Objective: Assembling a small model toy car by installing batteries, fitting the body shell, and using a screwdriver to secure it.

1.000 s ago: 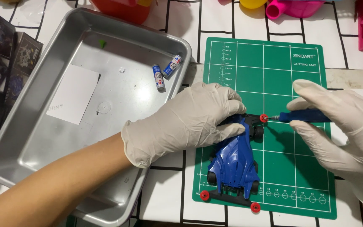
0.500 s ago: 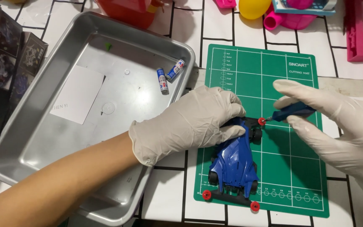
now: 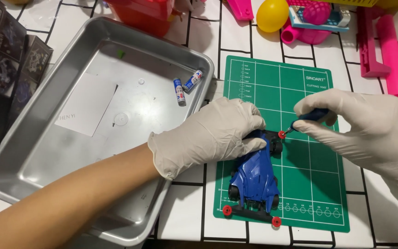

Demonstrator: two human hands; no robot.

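A small blue toy race car with red rollers lies on a green cutting mat. My left hand, in a white glove, presses down on the car's far end and holds it. My right hand, also gloved, grips a blue-handled screwdriver. Its tip touches a red roller at the car's far right corner.
A metal tray on the left holds two small batteries, a white card and a clear disc. Dark boxes stand at the far left. Pink, red and yellow plastic toys line the back edge.
My right hand has turned the screwdriver more upright and brought its tip onto the red roller. The view has shifted slightly; my left hand stays on the car.
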